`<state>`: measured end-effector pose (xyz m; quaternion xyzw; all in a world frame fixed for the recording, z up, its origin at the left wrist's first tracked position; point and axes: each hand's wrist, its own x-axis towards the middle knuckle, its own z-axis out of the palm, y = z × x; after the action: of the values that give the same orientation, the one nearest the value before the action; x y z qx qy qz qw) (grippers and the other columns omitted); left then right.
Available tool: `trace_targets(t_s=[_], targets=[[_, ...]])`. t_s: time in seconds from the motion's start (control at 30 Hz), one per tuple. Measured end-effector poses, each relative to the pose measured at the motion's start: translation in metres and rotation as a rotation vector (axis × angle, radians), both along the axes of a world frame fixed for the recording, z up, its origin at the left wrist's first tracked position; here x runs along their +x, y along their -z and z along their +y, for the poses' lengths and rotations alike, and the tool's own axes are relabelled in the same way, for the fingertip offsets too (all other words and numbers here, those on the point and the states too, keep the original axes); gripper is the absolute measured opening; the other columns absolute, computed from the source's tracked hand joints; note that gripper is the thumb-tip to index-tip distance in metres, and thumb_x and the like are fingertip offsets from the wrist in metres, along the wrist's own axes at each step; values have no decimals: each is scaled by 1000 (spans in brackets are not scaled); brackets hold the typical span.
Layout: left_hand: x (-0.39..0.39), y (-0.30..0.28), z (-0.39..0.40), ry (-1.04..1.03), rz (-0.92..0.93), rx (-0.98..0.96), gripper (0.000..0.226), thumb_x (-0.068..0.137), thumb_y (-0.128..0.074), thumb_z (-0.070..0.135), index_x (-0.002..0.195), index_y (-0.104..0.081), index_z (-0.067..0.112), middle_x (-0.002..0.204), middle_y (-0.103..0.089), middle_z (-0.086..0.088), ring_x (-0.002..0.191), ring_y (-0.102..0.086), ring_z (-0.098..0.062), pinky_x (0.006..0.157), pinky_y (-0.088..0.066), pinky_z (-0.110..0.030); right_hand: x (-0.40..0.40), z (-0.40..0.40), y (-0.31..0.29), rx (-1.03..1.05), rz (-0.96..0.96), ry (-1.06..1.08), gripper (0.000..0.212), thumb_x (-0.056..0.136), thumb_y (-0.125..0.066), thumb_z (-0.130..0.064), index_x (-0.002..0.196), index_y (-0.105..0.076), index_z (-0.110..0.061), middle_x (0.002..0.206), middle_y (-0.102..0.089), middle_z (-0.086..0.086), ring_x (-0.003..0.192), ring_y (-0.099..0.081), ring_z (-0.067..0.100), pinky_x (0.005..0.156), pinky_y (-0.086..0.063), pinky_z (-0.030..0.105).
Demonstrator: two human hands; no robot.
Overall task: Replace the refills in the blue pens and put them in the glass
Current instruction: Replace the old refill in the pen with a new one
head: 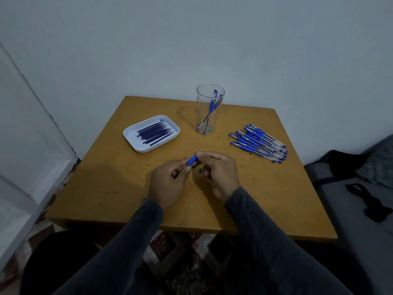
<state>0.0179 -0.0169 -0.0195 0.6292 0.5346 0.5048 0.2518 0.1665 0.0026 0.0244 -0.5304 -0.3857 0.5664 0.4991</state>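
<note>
Over the middle of the wooden table (276,199), my left hand (168,184) grips the barrel of a blue pen (192,160) by its blue rubber grip. My right hand (219,173) pinches the pen's tip end, where a thin metal point sticks out. A tall clear glass (209,111) stands at the back of the table with two blue pens inside. A white tray (136,143) at the back left holds several dark blue refills (155,133). Several blue pens (258,142) lie in a pile at the right.
The table stands against a pale wall, with a white door frame to the left. A grey surface with black straps (370,201) lies to the right of the table. Patterned floor shows below the front edge.
</note>
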Motion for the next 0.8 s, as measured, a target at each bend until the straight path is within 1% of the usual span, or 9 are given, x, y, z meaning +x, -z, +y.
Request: trace_targets(t_s=[0.1,0.23,0.3,0.4,0.5,0.6,0.67,0.73,0.8], targets=[[0,-1,-1,6,-22,1,32,95,-67,11,124,-66,23,89,-71,10,79,-68,-10,69,-55,-15,-2,1,1,-12,-17,21,12,94,-72,-17,97,-80,-8,83,-71,16,49,-45,13,35,-32,22],[-1,0,0,0,-1,0,30,96,-67,13,125,-69,16,92,-71,9,78,-68,-9,69,-56,-17,-4,0,3,-22,-5,35,12,95,-70,-16,97,-79,-9,83,-70,15,49,-46,11,35,-33,21],[-1,1,1,-9,12,-4,29,95,-67,14,125,-69,15,93,-72,9,78,-68,-9,70,-57,-19,-5,0,0,-29,37,61,13,96,-68,-17,98,-78,-8,81,-70,12,48,-46,10,35,-33,21],[-1,-1,0,-28,8,-29,29,94,-68,15,123,-70,17,88,-70,12,77,-66,-7,68,-55,-18,2,7,-7,-12,66,148,16,98,-65,-20,101,-75,-8,82,-72,6,49,-49,9,38,-36,22],[0,1,1,-22,7,-29,27,94,-69,14,120,-72,18,84,-70,7,74,-64,-10,65,-55,-20,13,15,-13,71,20,250,17,104,-57,-21,102,-68,-9,91,-71,10,52,-54,10,39,-38,24],[0,4,1,-10,28,-23,27,93,-70,14,119,-73,19,85,-71,5,75,-61,-7,65,-49,-13,28,22,-17,104,26,444,18,106,-52,-20,97,-64,-10,83,-68,10,54,-56,11,40,-42,27],[0,4,2,-22,34,-22,27,93,-69,15,120,-72,19,87,-71,4,76,-62,-8,66,-51,-15,40,24,-14,79,-136,499,20,105,-54,-22,90,-65,-14,82,-68,10,62,-58,15,51,-49,30],[0,3,2,-28,45,-31,28,94,-69,16,121,-72,19,89,-71,4,77,-63,-10,67,-52,-16,51,20,-8,52,-364,447,22,104,-56,-25,86,-66,-18,83,-69,6,72,-63,18,63,-54,33],[0,3,1,-19,62,-29,29,94,-69,16,122,-71,21,88,-70,5,77,-62,-9,67,-50,-13,61,14,-2,48,-583,340,18,103,-58,-25,90,-69,-20,85,-66,-2,78,-63,11,66,-51,23]])
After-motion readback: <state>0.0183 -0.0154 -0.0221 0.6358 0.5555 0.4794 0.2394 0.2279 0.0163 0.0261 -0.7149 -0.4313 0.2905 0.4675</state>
